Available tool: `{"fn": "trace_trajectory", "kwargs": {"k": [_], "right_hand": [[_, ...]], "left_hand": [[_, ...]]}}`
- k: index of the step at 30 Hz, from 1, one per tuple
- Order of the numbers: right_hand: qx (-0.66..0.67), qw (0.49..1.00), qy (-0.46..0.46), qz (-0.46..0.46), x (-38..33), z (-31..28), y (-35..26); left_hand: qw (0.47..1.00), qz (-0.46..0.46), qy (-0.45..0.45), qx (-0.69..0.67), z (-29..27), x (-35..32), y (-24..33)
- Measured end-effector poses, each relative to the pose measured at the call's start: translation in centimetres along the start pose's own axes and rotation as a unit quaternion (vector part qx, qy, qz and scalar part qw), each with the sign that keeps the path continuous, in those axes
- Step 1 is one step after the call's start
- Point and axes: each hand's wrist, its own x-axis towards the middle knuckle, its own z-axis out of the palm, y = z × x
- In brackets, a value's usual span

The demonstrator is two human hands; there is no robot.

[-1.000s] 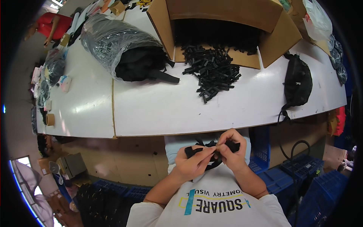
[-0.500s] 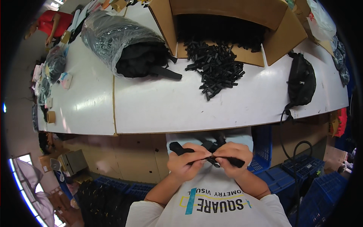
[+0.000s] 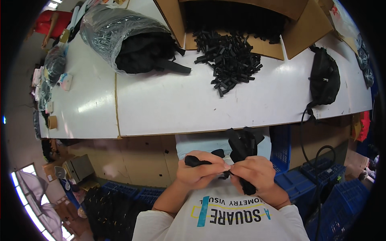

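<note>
In front of my chest, both hands pinch a black fabric strap (image 3: 246, 145), their fingertips meeting at its middle. My left hand (image 3: 196, 172) is closed on one part, and a rounded black end pokes out above its fingers. My right hand (image 3: 259, 172) grips the other part; one black length hangs below its fingers and a wider, folded piece stands up beyond it. The small dark piece between the fingertips is mostly hidden. Below the table edge, a pale blue surface lies behind the hands.
On the white table (image 3: 169, 108) lie a heap of small black plastic buckle-like pieces (image 3: 233, 60) before an open cardboard box (image 3: 307, 30), a clear bag (image 3: 116, 32) of black straps, and a black waist bag (image 3: 325, 78). Blue crates (image 3: 295, 186) stand at right. A person in red (image 3: 54, 22) is far left.
The wide part of the strap has swung up beyond my right hand. My right hand has turned, and its hanging end now points downward. The view has shifted slightly.
</note>
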Motion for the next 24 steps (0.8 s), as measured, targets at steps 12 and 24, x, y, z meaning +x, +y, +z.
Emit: {"fn": "trace_trajectory", "kwargs": {"k": [12,24], "right_hand": [[-0.077,0.996,-0.050,-0.002,-0.2,-0.2,-0.2],[-0.091,0.994,-0.068,-0.003,-0.2,-0.1,-0.1]], "left_hand": [[0.987,-0.021,-0.084,0.138,-1.1,0.8,0.6],[0.985,-0.011,-0.068,0.157,-1.0,0.4,0.4]]}}
